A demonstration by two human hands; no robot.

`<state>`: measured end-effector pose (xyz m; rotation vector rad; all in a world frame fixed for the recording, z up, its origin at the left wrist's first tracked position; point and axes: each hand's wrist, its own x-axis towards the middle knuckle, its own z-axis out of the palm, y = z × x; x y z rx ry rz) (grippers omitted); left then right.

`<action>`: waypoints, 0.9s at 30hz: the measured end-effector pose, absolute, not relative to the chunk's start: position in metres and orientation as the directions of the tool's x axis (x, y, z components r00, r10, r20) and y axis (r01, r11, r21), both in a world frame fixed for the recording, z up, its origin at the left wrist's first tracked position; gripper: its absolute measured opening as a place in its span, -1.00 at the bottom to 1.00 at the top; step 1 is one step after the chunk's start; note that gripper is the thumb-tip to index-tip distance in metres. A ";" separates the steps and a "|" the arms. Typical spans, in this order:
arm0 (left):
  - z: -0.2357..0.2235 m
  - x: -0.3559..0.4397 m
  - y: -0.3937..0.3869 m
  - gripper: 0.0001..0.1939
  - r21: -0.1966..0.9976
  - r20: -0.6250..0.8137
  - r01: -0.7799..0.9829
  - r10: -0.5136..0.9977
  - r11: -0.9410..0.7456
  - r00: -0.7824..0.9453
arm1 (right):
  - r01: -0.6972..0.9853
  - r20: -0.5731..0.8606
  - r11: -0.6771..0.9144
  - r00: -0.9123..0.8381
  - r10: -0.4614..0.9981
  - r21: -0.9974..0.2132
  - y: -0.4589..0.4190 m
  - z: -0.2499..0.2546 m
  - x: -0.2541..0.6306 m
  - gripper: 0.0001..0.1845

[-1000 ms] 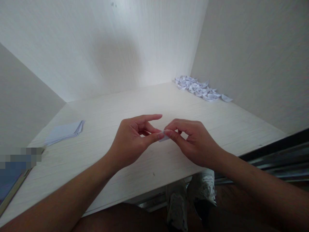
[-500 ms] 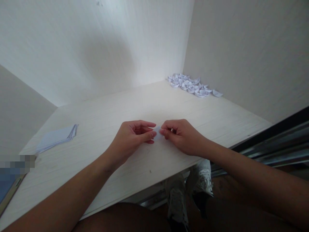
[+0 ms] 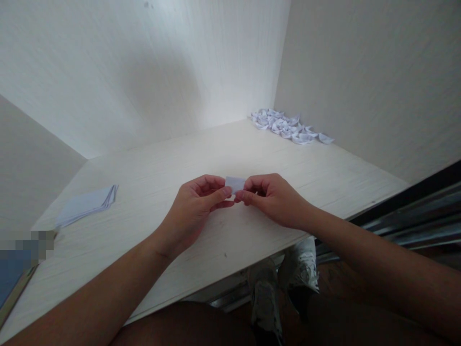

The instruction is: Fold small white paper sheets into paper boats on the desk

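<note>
Paper piece point(image 3: 235, 184), small & roughly rectangular, is up btwn both hands, above the front-middle part of the white tabletop point(image 3: 154, 168). L hand point(image 3: 201, 202) pinches its left end, thumb in front; R hand point(image 3: 275, 199) grips the lower right corner btwn thumb & curled fingers. Any folds in it are too small to tell.

Paper stack point(image 3: 86, 204), edges slightly fanned, lies flat on the tabletop, well left of L hand. Folded paper pile point(image 3: 284, 127) sits at the far right, near the corner & along the R side wall point(image 3: 360, 81). Blue item w/ tan edge point(image 3: 12, 276), partly pixelated, is at the near left; can't ID it. Pair of lace-up shoes point(image 3: 264, 300) shows below the table's front edge.
</note>
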<state>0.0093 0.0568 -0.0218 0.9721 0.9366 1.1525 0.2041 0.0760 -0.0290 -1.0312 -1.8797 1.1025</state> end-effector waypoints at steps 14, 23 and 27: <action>-0.027 0.006 0.060 -0.70 0.974 -0.022 -0.217 0.978 0.068 0.209 | 0.273 0.205 0.337 -0.416 0.886 -0.901 0.079 -0.029 0.206 -0.67; -0.028 0.007 0.059 -0.73 0.984 -0.014 -0.171 0.972 0.055 0.234 | 0.260 0.220 0.345 -0.411 0.885 -0.902 0.081 -0.029 0.208 -0.62; -0.030 0.006 0.058 -0.72 0.985 -0.018 -0.162 0.970 0.058 0.241 | 0.268 0.221 0.360 -0.435 0.873 -0.894 0.081 -0.028 0.209 -0.63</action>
